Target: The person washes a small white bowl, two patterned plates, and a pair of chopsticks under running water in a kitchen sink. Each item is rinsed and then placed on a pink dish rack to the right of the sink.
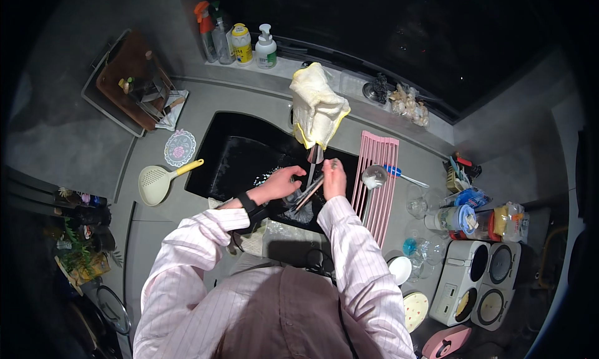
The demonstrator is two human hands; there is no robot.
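Note:
Over the black sink [229, 158], my right hand [335, 179] is closed around several long thin utensils [310, 193], likely chopsticks. They slant down to the left beside a stream of water [310, 174] from the faucet [316, 154]. A cream cloth [318, 101] with yellow edging hangs over that faucet. My left hand [281, 183] is just left of the stream, its fingers curved and apart, with nothing visible in it. Splashing water [299, 214] shows below the utensils, and what else lies there is hard to make out.
A pink roll-up rack [379, 146] covers the sink's right end, with a ladle [374, 177] on it. On the left counter lie a slotted scoop [156, 183] and a lace-patterned coaster [179, 148]. Drinking glasses [419, 202] stand at right; a pump bottle [266, 48] stands on the sill.

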